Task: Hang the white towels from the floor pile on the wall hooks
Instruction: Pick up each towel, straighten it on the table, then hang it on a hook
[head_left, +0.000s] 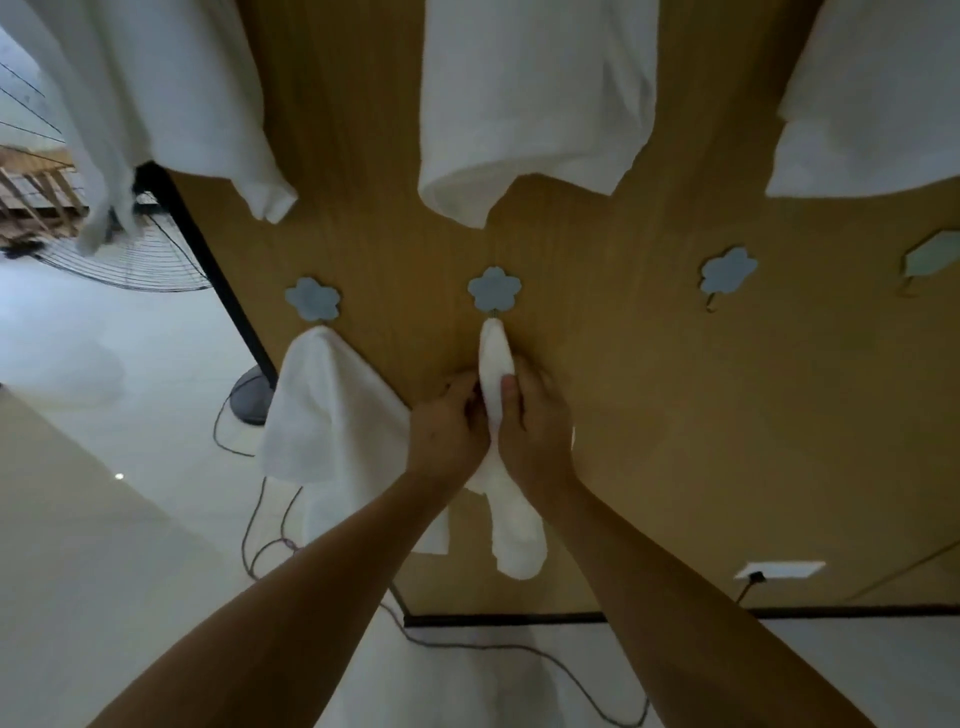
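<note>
Towel (496, 374) hangs bunched into a narrow roll from the middle blue flower hook (494, 289), its top caught right under the hook and its loose end dangling against the wooden wall panel (649, 389). Both hands clasp it just below the hook: the left hand (449, 426) curls its fingers round the roll from one side, and the right hand (535, 426) grips it from the other with the thumb pressed on the front. The step in hand looks like seating and straightening this towel on its hook.

Just to the left, a second towel (322, 410) already drapes from another flower hook (312, 298). To the right, a third flower hook (727, 271) is bare, and a pale green hook (932, 255) beyond it also carries nothing. Larger white cloths (535, 98) hang along the upper row.

Next, the hands probably need to let go gently, check that the towel holds, then reach down for another; white fabric (447, 686) low between the forearms may be the floor pile, though that is unclear. A fan (130, 254) and cables (260, 519) stand at the left.
</note>
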